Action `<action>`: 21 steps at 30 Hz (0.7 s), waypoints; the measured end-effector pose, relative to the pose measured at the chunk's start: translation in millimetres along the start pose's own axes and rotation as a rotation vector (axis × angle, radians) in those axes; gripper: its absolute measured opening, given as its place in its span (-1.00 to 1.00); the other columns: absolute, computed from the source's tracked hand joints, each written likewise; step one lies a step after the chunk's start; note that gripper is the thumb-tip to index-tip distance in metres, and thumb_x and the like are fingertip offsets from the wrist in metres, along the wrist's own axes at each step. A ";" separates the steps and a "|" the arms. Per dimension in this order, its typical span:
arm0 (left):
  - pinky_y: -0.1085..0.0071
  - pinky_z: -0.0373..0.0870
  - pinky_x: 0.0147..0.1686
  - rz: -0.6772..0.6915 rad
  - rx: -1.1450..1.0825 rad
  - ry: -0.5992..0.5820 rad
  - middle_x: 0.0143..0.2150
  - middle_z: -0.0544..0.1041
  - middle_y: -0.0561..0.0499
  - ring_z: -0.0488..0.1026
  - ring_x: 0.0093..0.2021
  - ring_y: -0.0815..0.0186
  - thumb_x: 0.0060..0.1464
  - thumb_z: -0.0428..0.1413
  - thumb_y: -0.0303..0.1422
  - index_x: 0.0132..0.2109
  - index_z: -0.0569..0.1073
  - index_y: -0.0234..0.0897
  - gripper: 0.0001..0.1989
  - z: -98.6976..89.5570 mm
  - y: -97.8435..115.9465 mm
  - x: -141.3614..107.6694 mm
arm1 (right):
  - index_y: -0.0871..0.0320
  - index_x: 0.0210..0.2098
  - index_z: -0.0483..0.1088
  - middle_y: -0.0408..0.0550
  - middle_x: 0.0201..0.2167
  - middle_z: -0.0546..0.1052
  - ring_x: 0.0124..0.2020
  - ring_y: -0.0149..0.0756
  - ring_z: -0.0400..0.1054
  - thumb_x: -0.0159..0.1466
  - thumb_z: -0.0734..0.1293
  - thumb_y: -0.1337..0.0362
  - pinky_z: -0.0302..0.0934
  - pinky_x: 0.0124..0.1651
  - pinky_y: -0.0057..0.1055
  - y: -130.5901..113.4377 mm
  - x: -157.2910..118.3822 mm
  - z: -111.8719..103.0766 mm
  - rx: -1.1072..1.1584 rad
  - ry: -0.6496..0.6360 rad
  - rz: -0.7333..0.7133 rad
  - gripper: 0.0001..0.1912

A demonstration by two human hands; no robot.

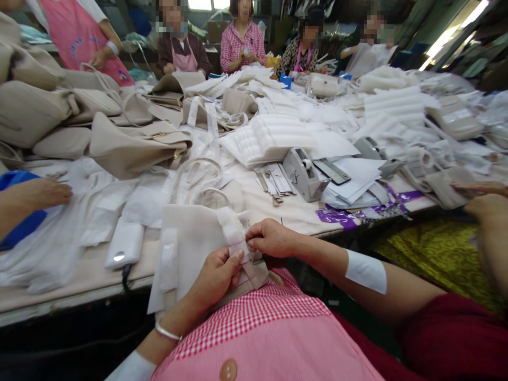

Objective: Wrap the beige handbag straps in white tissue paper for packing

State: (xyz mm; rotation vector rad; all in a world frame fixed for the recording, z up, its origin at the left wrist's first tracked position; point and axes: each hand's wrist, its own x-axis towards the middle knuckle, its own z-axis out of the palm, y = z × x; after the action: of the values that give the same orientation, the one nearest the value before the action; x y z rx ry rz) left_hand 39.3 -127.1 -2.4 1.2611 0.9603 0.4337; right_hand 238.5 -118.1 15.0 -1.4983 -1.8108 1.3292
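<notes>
At the table's front edge, a beige handbag [248, 283] rests against my apron, partly covered by a white foam sheet [190, 233]. Its strap [235, 228] is wrapped in thin white material. My left hand [218, 272] is closed round the wrapped strap, thumb on top. On the strap's right side, my right hand [270, 238] pinches with thumb and forefinger; what lies between those fingertips is too small to make out. Another wrapped strap [169, 259] hangs on the left. Beyond the sheet lie curved beige handles [214, 197].
A white power bank [125, 244] with a black cable lies left. Grey tape dispensers [304, 174], a phone [332, 172] and paper sheets stand right. Beige bags [130, 145] and foam stacks [273, 137] cover the table. Co-workers' hands [43, 193] reach in from both sides.
</notes>
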 end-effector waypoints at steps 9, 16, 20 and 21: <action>0.50 0.03 -0.63 -0.037 0.086 0.011 -0.72 0.26 0.16 0.11 -0.68 0.45 0.15 0.01 0.01 -0.46 0.28 -0.26 -0.56 -1.8 -2.1 2.2 | 0.18 -0.32 0.57 -0.15 -0.39 0.59 -0.36 -0.38 0.39 0.13 0.20 0.47 0.17 -0.31 -0.53 7.8 -1.7 22.3 0.024 0.182 -0.161 -0.69; 0.42 0.09 -0.61 -0.027 0.194 0.071 -0.73 0.27 0.12 0.16 -0.68 0.37 0.06 0.02 0.09 -0.51 0.30 -0.23 -0.52 -0.2 -2.8 8.5 | 0.20 -0.36 0.56 -0.13 -0.47 0.55 -0.43 -0.38 0.36 0.11 0.26 0.43 0.16 -0.39 -0.53 13.7 8.0 34.5 0.032 0.391 -0.084 -0.77; 0.41 0.17 -0.56 0.045 0.349 0.143 -0.68 0.34 0.10 0.26 -0.62 0.33 0.15 -0.04 0.00 -0.48 0.35 -0.24 -0.56 1.6 4.3 1.4 | 0.21 -0.42 0.51 -0.16 -0.51 0.50 -0.42 -0.39 0.34 0.15 0.27 0.37 0.19 -0.32 -0.49 11.9 -0.1 36.2 0.207 0.481 -0.023 -0.84; 0.40 0.19 -0.54 0.074 0.390 0.165 -0.66 0.37 0.09 0.29 -0.59 0.31 0.17 -0.05 -0.03 -0.47 0.37 -0.25 -0.57 3.0 6.5 -1.0 | 0.21 -0.42 0.51 -0.16 -0.50 0.49 -0.41 -0.39 0.33 0.18 0.26 0.34 0.20 -0.29 -0.47 10.7 -4.8 36.4 0.260 0.436 -0.021 -0.83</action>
State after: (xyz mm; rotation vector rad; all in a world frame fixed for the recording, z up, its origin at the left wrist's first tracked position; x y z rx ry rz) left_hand 42.6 -127.7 4.0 1.6358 1.1787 0.4250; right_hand 215.9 -137.4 -9.3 -1.4802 -1.3235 1.0741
